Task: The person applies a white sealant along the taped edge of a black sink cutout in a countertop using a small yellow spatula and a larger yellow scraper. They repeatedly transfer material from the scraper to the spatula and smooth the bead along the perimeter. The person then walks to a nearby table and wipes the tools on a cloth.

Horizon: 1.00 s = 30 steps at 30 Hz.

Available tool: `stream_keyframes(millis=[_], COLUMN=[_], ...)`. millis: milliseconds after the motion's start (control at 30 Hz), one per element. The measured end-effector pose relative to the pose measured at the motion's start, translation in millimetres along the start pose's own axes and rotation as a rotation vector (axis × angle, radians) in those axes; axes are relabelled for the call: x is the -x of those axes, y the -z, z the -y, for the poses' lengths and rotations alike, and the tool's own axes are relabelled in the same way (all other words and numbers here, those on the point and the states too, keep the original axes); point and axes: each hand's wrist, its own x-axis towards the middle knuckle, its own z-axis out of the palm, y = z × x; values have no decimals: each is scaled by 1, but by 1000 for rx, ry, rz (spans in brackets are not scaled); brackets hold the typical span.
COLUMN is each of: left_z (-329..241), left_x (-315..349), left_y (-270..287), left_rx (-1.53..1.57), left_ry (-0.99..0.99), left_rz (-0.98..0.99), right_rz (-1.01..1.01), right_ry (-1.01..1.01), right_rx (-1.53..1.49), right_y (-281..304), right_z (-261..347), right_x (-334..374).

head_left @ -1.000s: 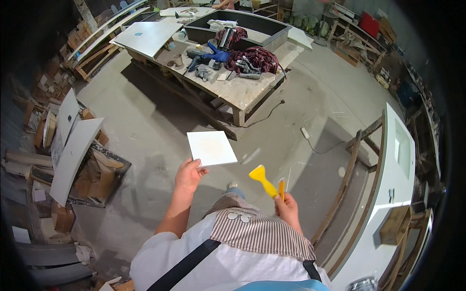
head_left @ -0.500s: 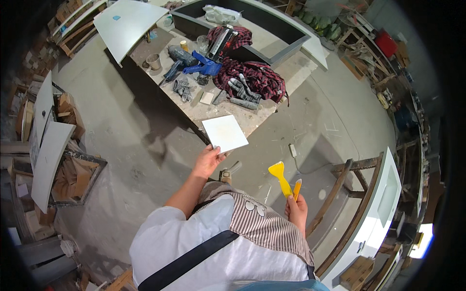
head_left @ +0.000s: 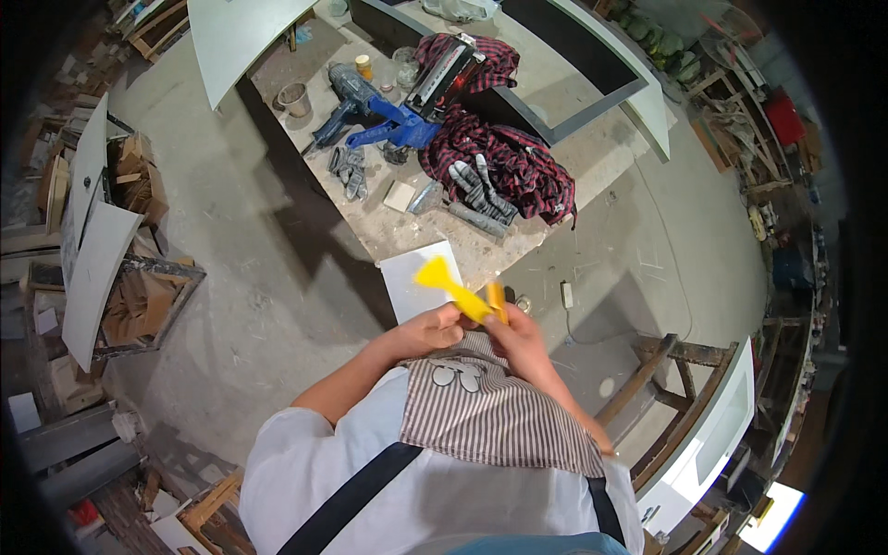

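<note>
My left hand (head_left: 431, 331) is closed at the near edge of a thin white square board (head_left: 404, 277), its thumb and fingers bent. The board tilts by the near corner of the worktable. In my right hand (head_left: 520, 340) is a yellow plastic scraper (head_left: 453, 289), its flared blade lying across the view of the board. An orange-yellow handle (head_left: 496, 298) sticks up from the same grip; its other end is hidden. Both hands are close together before my striped apron (head_left: 504, 407), and the left fingertips lie beside the scraper's handle.
On the worktable (head_left: 370, 217) lie a blue clamp (head_left: 398, 127), a power tool (head_left: 353, 88), grey gloves (head_left: 483, 190), a checked cloth (head_left: 523, 166), a cup (head_left: 294, 99) and a small block (head_left: 400, 195). A white panel on a wooden frame (head_left: 705, 435) stands right; boxed scraps (head_left: 143, 301) stand left.
My right hand has come left and up with the scraper, meeting my left hand. The board has turned and drawn nearer to me. The whole view has shifted slightly.
</note>
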Motion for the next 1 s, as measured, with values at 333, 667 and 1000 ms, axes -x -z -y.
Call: stream_keyframes(millis=[333, 667, 1000], left_z=[2, -29, -10], left_x=[-67, -164, -198], left_y=[-3, -55, -109], left_rx=[80, 438, 510], left_ry=[-64, -180, -274], left_rz=[-328, -706, -1008], right_rz=[295, 173, 543], right_ry=[330, 619, 323], right_rx=[135, 367, 484], right_y=[67, 177, 225], right_z=[45, 105, 100], right_x=[-79, -166, -248])
